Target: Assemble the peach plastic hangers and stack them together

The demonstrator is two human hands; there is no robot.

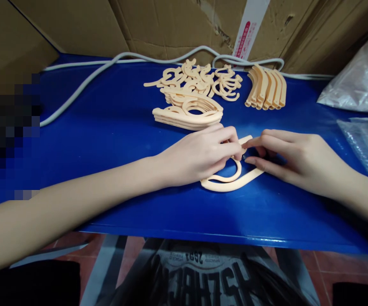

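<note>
Flatly laid on the blue tabletop [171,212], a cream curved piece [231,185], with rounded loop [239,169] and bowed bar [223,186], gripped by the left hand [211,148], fingers clamped on it, flanked by the right hand [293,155], thumb and forefinger apart.

Stacked beige looped plastic frames [186,121] lie behind another frame [225,186] nearer the front edge of the blue bench [91,140].

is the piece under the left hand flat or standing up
Flat: the cream piece lies on the blue table, its loop showing face up.
</note>
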